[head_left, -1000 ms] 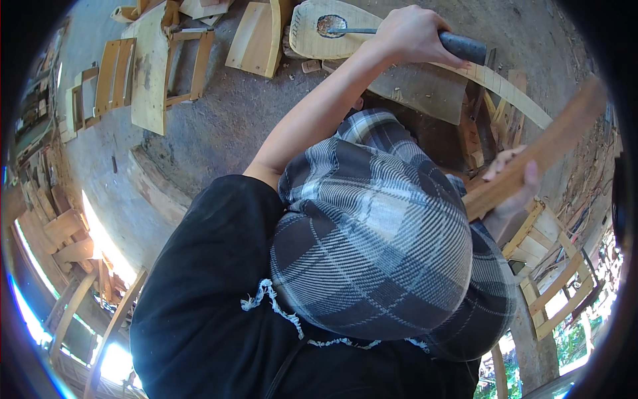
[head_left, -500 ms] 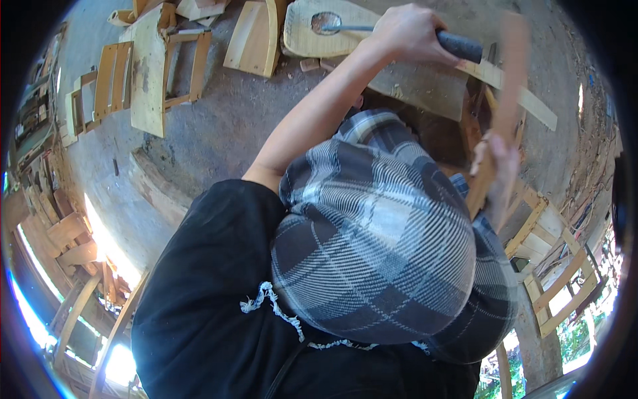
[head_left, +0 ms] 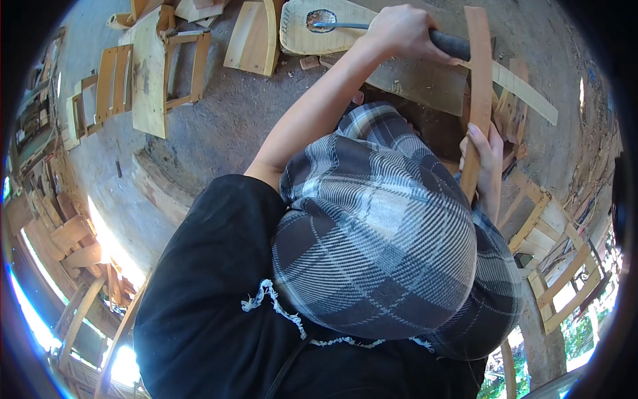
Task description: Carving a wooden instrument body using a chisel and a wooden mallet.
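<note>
My left hand (head_left: 409,36) is closed round the dark cylindrical handle (head_left: 449,44) of a long steel chisel (head_left: 340,25). The blade's tip sits in a rough oval hollow (head_left: 321,20) in a pale, paddle-shaped wooden piece (head_left: 300,41). My right hand (head_left: 484,149) grips a long brown wooden slat (head_left: 479,76), held upright in the picture, its upper part at the end of the chisel handle; whether they touch I cannot tell. A curved pale wooden strip (head_left: 528,96) extends to the right behind the slat.
Wooden chair parts and panels (head_left: 149,110) lie on the concrete floor (head_left: 219,133) to the upper left. A curved panel (head_left: 246,40) is beside the hollowed piece. Wood scraps (head_left: 80,256) are piled at the left edge. Chair frames (head_left: 565,299) stand to the right.
My right hand has swung the slat up and leftward, from slanting toward the upper right to upright at the chisel's handle end. My left hand has shifted slightly left with the chisel.
</note>
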The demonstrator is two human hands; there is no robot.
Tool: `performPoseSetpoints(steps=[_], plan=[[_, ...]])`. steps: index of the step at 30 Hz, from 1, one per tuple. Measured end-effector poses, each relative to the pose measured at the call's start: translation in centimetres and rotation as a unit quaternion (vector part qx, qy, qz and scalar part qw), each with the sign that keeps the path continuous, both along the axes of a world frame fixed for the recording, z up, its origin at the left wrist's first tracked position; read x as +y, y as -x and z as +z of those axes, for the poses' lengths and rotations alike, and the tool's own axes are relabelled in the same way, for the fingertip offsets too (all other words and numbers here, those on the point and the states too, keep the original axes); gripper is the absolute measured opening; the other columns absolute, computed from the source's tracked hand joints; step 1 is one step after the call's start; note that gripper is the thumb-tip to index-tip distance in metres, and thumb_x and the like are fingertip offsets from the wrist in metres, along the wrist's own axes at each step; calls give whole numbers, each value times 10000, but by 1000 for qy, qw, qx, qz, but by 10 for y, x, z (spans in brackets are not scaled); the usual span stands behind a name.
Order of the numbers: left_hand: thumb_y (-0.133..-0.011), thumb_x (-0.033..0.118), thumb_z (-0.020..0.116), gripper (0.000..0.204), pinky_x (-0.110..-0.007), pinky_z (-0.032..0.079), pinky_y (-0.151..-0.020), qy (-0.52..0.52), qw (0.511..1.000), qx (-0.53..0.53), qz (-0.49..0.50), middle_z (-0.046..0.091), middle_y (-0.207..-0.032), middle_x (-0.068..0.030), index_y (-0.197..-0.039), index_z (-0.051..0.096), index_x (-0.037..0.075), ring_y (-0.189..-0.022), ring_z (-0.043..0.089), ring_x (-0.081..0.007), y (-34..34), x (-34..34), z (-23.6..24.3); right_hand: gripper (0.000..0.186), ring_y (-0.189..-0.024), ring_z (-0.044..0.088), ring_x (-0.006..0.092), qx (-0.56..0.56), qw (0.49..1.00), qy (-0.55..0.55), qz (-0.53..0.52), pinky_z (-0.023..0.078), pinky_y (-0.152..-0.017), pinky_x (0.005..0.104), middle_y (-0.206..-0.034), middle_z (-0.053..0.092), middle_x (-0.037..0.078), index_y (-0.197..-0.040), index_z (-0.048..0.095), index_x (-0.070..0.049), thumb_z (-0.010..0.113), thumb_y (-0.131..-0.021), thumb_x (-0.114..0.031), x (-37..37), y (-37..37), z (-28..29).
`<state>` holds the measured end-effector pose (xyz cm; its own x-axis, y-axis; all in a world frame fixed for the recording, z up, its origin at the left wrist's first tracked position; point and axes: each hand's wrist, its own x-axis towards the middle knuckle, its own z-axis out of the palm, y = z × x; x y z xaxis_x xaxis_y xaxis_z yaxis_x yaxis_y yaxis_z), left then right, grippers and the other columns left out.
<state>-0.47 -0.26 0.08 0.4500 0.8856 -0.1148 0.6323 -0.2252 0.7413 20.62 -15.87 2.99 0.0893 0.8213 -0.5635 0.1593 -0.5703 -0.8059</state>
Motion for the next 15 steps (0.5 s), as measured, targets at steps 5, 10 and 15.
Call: performPoseSetpoints(steps=[5, 10, 15], plan=[[-631, 574, 752, 552, -436, 531, -681, 3, 1000, 22, 0, 667, -725, -196, -772, 720, 41, -724, 668, -350, 0, 2, 6, 321, -456, 515, 95, 89, 985, -98, -111, 467, -431, 201, -645, 535, 36, -995, 552, -12, 617, -887, -307, -6, -28, 20], [-648, 562, 749, 527, -437, 531, -685, -15, 1000, 13, -5, 665, -720, -196, -783, 725, 53, -717, 666, -352, -4, 1, 5, 347, -446, 491, 86, 88, 995, 30, -26, 397, -397, 204, -660, 536, 43, -996, 540, -32, 638, -880, -344, -3, -13, -1], [-658, 489, 749, 457, -434, 534, -703, -26, 1000, -1, 14, 673, -743, -189, -801, 726, 56, -737, 669, -346, 8, -2, 15, 395, -441, 473, 82, 51, 994, -56, -73, 402, -395, 203, -646, 501, 34, -1002, 510, -28, 644, -875, -378, 1, -19, 10]])
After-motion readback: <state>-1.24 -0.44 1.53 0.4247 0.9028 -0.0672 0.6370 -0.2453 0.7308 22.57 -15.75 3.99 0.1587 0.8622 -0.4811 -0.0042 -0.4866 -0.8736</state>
